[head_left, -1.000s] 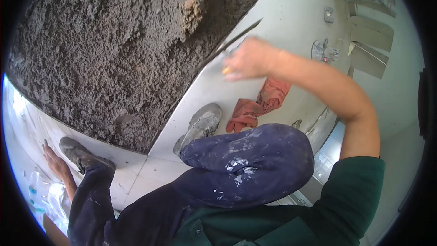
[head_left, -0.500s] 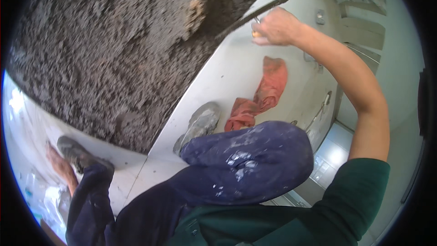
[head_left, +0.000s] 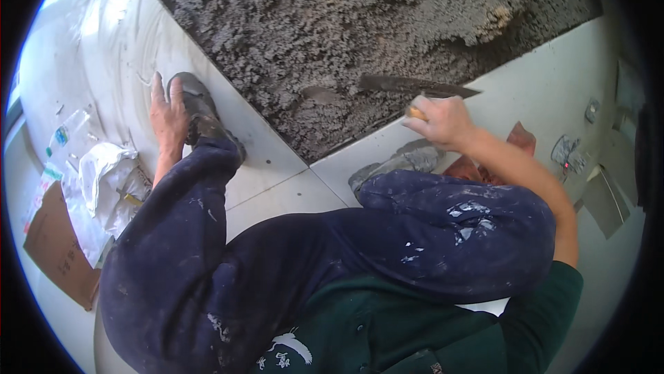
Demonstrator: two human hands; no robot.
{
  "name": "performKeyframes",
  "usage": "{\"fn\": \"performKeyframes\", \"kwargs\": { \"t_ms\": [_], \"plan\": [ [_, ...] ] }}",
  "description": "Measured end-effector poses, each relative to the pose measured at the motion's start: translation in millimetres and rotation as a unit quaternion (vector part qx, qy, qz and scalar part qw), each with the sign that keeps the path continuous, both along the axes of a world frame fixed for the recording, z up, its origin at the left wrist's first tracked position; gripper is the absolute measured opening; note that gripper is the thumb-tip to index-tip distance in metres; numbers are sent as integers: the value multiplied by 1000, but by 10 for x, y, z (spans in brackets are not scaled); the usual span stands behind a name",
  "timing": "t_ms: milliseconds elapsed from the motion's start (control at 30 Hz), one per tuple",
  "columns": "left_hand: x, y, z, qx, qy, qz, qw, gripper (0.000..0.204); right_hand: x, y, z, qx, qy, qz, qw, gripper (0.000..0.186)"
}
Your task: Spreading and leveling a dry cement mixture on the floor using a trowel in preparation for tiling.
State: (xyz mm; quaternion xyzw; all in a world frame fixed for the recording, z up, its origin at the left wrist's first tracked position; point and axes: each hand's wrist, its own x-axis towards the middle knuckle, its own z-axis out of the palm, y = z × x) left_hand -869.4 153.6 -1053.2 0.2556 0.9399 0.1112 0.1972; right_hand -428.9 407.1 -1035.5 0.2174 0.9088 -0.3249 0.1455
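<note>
My right hand is closed round the yellowish handle of a plastering trowel. The trowel's long, flat metal blade lies along the near right edge of a bed of rough grey mortar, one end over the mortar and the other over the pale tile. My left hand, fingers stretched out, rests on the pale floor beside my left shoe and holds nothing. Pale tiles border the mortar on its near sides and meet at its near corner.
A red cloth lies partly hidden behind my right forearm and knee. My right shoe stands close to the mortar's edge. On the left lie crumpled white plastic bags and a piece of brown cardboard. Small clear-wrapped items lie at the right.
The view has swung left, so the scene sits further right. The trowel has come nearer, from the tile's far side to the near part of the mortar edge. My left hand stays by the shoe.
</note>
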Motion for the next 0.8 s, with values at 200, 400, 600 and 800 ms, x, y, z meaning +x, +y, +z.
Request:
{"fn": "performKeyframes", "kwargs": {
  "t_ms": [200,400,600,800],
  "plan": [
    [13,-33,-11,23,6,-30,999,66,-682,-606,-258,-86,-46,-104,990,39],
    [-32,-108,40,23,7,-2,1000,67,-678,-702,-209,-109,-36,13,993,49],
    [41,-1,-19,33,-7,-15,999,67,-967,-727,-265,-138,-71,234,960,56],
    [144,-159,80,33,6,9,999,66,-2224,-216,-508,-89,-20,55,994,56]
  ]
}}
